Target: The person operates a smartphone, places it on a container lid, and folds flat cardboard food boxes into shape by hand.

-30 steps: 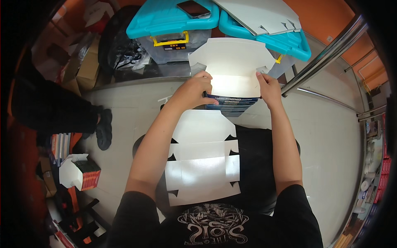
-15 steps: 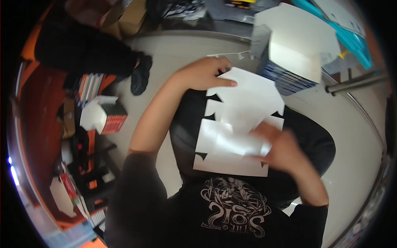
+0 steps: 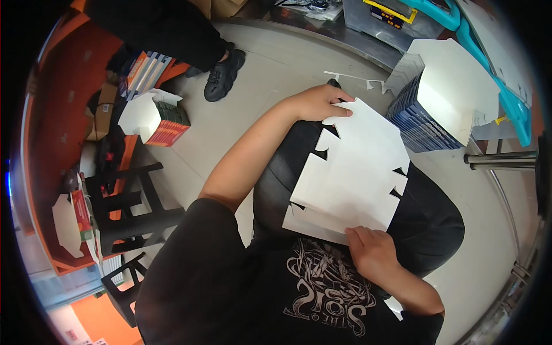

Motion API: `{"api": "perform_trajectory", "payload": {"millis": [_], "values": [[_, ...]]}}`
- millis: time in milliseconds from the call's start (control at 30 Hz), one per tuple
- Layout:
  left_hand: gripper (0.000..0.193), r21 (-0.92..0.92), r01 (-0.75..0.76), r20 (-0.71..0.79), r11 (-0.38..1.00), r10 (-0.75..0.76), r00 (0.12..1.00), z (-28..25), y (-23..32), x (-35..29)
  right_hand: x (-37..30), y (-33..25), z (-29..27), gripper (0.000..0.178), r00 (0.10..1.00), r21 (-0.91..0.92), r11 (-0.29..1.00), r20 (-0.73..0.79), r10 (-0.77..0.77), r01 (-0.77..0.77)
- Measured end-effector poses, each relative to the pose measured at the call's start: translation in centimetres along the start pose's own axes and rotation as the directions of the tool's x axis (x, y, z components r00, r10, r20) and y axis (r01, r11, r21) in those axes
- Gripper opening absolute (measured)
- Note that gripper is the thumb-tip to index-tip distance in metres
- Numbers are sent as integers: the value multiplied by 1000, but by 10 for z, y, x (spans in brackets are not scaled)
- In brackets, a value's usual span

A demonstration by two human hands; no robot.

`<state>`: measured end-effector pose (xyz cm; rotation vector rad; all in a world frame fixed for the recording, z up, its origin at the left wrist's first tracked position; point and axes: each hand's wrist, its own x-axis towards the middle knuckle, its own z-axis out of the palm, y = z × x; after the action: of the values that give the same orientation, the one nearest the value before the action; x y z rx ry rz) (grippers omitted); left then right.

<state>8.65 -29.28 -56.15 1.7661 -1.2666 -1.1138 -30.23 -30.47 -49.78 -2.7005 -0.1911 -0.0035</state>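
White card blanks (image 3: 351, 172) lie flat on the lap, over black trousers (image 3: 431, 224). Left hand (image 3: 315, 103) fingers pinch the far edge of the top blank. Right hand (image 3: 372, 250) fingers press on the near edge; whether they grip it cannot be told.

Floor (image 3: 270, 75) is pale and smooth, with small card offcuts (image 3: 356, 77) just beyond the left hand. Open floor runs left of the left forearm and right of the knee.

A stack of flat blue-edged cartons (image 3: 425, 118), topped by a white sheet, stands near the blanks at upper right. Teal-lidded bins (image 3: 437, 11) sit beyond it. A white open box with red sides (image 3: 154, 118) stands at left, near a black stool (image 3: 132, 201). Another person's black shoe (image 3: 223, 75) rests at top.
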Motion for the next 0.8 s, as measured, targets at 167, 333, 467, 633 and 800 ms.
{"api": "perform_trajectory", "payload": {"millis": [167, 333, 467, 633, 800], "values": [[49, 85, -26, -47, 996, 30, 998, -4, 20, -13, -8, 6, -11, 16, 978, 152, 983, -163, 127, -102], [55, 119, 101, -14, 988, -100, 995, -10, 34, -27, -14, 24, -19, 11, 902, 723, 676, -187, 389, -141], [63, 154, -332, -293, 931, 364, 884, 0, 31, -42, -12, 30, -50, 14, 779, 531, 847, -524, 345, -19], [39, 169, -686, -208, 708, 706, 677, 7, 90, -71, -12, 44, -77, 18, 592, -60, 998, -804, -53, 9], [24, 526, -519, -365, 673, 731, 577, -14, 134, -84, 3, 55, -115, 29, 661, -231, 953, -749, -45, -197]]}}
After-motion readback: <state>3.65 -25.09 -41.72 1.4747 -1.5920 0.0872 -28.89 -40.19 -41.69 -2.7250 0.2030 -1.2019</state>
